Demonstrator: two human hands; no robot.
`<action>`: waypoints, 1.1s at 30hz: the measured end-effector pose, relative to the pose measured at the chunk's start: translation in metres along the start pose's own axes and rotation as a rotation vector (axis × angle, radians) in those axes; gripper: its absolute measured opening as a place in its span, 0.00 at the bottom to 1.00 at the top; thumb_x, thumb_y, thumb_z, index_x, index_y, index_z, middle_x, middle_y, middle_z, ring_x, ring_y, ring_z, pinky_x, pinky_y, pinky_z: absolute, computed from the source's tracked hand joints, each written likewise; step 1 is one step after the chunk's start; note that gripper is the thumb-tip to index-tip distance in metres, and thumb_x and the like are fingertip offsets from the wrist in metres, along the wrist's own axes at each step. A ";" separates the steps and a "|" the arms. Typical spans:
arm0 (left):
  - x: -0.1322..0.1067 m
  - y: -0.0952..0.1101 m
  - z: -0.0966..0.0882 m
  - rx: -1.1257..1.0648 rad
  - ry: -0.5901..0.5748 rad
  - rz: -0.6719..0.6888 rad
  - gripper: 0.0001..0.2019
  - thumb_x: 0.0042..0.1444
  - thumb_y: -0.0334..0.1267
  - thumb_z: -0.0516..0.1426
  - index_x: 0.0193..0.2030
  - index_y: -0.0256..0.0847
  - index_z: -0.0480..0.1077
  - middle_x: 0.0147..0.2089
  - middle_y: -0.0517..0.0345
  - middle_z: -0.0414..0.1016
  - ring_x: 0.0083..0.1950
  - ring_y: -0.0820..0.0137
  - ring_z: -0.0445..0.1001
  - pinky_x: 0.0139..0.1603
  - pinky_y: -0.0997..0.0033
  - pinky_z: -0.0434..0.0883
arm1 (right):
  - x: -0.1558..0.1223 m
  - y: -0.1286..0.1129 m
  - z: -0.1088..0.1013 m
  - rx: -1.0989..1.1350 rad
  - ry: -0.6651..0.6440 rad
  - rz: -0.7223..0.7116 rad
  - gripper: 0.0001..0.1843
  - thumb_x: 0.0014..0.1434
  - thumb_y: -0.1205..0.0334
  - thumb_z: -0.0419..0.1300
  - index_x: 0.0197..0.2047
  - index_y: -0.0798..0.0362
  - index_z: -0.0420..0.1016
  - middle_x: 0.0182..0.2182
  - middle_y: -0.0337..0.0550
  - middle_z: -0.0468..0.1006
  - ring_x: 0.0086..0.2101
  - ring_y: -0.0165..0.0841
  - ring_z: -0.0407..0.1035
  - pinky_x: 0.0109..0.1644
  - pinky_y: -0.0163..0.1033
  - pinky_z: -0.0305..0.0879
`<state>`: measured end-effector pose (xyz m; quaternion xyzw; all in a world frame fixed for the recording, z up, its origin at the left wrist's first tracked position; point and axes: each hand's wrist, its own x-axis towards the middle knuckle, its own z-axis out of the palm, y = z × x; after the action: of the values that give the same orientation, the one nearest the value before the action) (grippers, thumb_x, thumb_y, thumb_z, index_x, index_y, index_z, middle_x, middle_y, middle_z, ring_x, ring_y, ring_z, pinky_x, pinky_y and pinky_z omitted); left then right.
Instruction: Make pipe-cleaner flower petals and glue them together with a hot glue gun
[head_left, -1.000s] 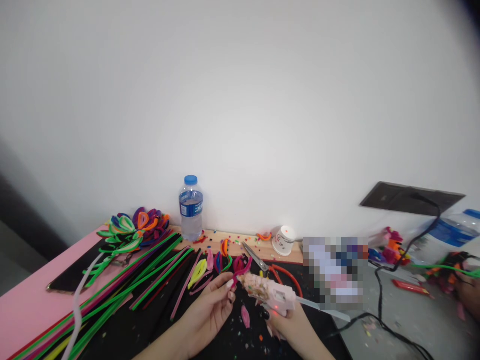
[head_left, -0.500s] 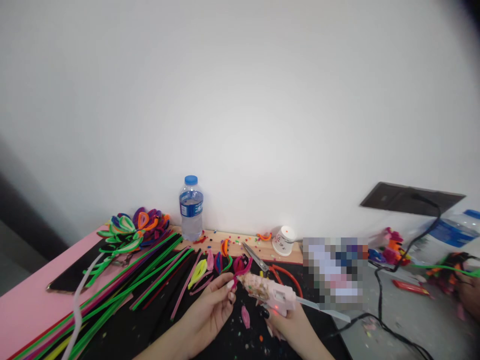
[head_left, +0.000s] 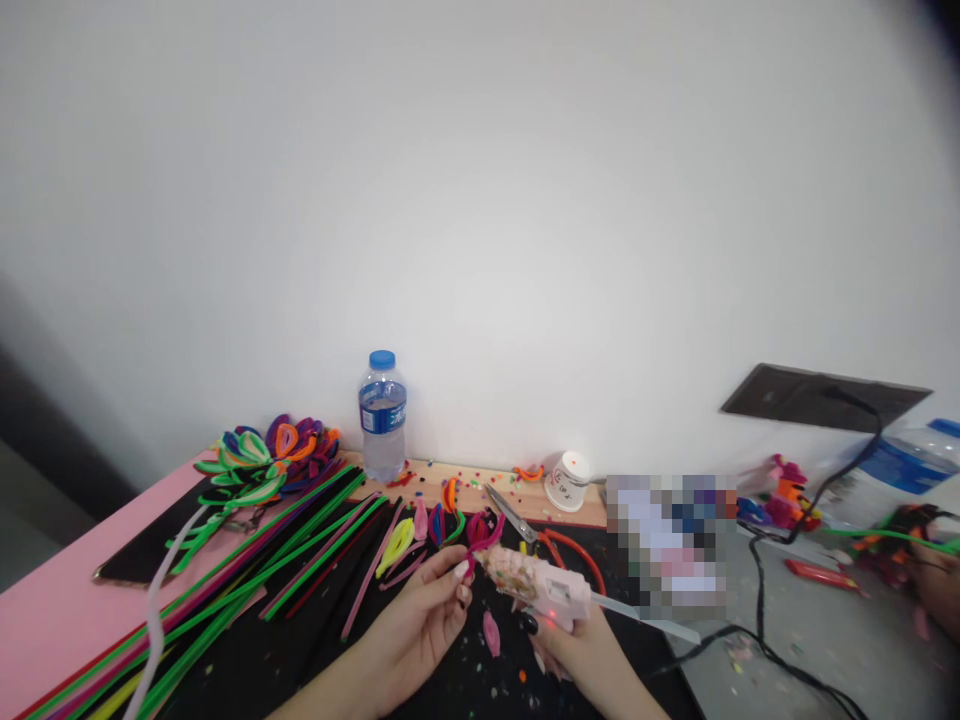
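Containers first. Clear water bottle [head_left: 382, 415] with a blue cap stands upright at the back of the worktop [head_left: 60, 610], against the wall; fill level not readable. Small white cup [head_left: 568, 480] lies tipped near the back edge, an orange dot on its face; contents cannot be told. A second, larger bottle [head_left: 892, 478] with a blue label sits at the far right, blurred.

Left hand [head_left: 424, 625] is palm up, thumb and fingertips pinching a magenta pipe cleaner piece [head_left: 484, 540] that rises from the pinch. Right hand [head_left: 577, 645] is closed around the grip of a pale pink glue gun [head_left: 544, 588], a red light showing on its body. The gun's nozzle points left and meets the pipe cleaner piece just above the left fingertips. A clear glue stick [head_left: 645, 617] juts from the gun's rear.

A small pink loop [head_left: 490, 632] lies on the dark mat between the two hands. Orange-handled scissors [head_left: 525, 530] lie just behind the gun. Loose pipe cleaners [head_left: 285, 565], mostly green, fan out left of the left hand, well apart from it. A black cable [head_left: 757, 600] runs down the right side.
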<state>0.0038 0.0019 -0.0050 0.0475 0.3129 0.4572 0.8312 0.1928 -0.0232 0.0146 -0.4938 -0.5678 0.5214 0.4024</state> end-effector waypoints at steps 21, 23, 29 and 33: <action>0.000 0.000 0.001 0.008 0.006 0.002 0.10 0.55 0.18 0.53 0.39 0.34 0.68 0.27 0.58 0.73 0.23 0.79 0.74 0.27 0.83 0.73 | -0.002 0.010 -0.001 -0.015 -0.003 0.040 0.30 0.46 0.43 0.62 0.45 0.59 0.72 0.13 0.32 0.64 0.13 0.23 0.51 0.16 0.29 0.52; 0.000 0.000 0.000 0.004 0.002 0.009 0.10 0.54 0.18 0.54 0.39 0.34 0.68 0.28 0.57 0.73 0.24 0.78 0.74 0.28 0.83 0.73 | -0.002 0.015 -0.002 -0.012 0.003 0.030 0.29 0.47 0.44 0.62 0.45 0.59 0.72 0.11 0.30 0.62 0.12 0.22 0.50 0.15 0.29 0.49; 0.000 -0.001 -0.001 0.007 -0.004 0.006 0.10 0.54 0.18 0.54 0.39 0.34 0.68 0.28 0.57 0.74 0.24 0.78 0.74 0.27 0.82 0.73 | -0.001 0.016 -0.002 -0.004 0.026 0.021 0.30 0.46 0.40 0.61 0.41 0.59 0.73 0.12 0.32 0.63 0.12 0.23 0.50 0.16 0.30 0.52; -0.002 0.001 0.005 0.022 0.035 -0.005 0.10 0.55 0.18 0.53 0.39 0.34 0.67 0.27 0.58 0.73 0.23 0.79 0.74 0.27 0.83 0.73 | -0.001 0.017 -0.002 -0.007 0.022 0.013 0.30 0.47 0.41 0.60 0.42 0.59 0.73 0.12 0.31 0.62 0.12 0.23 0.50 0.15 0.30 0.51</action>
<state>0.0048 0.0014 0.0002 0.0478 0.3326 0.4526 0.8259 0.1976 -0.0243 -0.0017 -0.5044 -0.5621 0.5166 0.4033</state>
